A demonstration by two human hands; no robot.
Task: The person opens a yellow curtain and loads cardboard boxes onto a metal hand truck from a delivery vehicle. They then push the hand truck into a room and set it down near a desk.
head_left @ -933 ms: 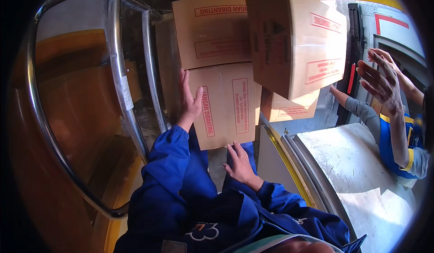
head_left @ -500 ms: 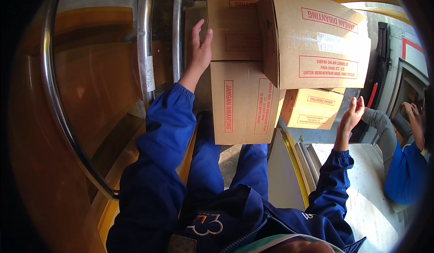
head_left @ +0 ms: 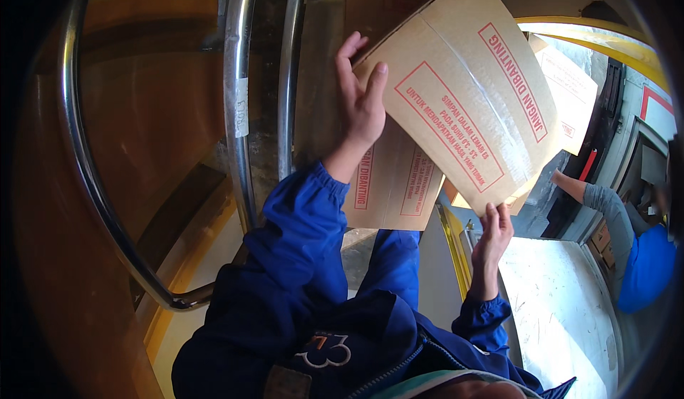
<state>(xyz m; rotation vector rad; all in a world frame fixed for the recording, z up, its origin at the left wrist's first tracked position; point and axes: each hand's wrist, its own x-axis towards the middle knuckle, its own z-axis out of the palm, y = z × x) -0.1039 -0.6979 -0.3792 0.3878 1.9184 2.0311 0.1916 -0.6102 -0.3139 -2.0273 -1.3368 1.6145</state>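
Note:
A brown cardboard box (head_left: 463,107) with red print and a strip of clear tape is tilted between my two hands, over other boxes. My left hand (head_left: 362,107) presses its left edge, thumb raised and fingers curled partly behind it. At the lower right corner, my right hand (head_left: 493,239) grips the carton with fingertips and thumb. Directly beneath lies a similar cardboard box (head_left: 388,185), partly covered by the tilted one. Another box (head_left: 377,14) stands behind, mostly hidden.
Shiny metal rails (head_left: 239,78) rise on the left beside a brown panel (head_left: 142,128). At the right, a co-worker's grey sleeve (head_left: 609,206) reaches toward the boxes. A sunlit box (head_left: 570,89) sits beyond. A pale, scuffed surface (head_left: 556,292) lies at lower right.
The top box has turned clockwise and come left and nearer. My left hand has moved right onto its edge; my right hand has moved left and down to its corner. A sunlit box now shows behind.

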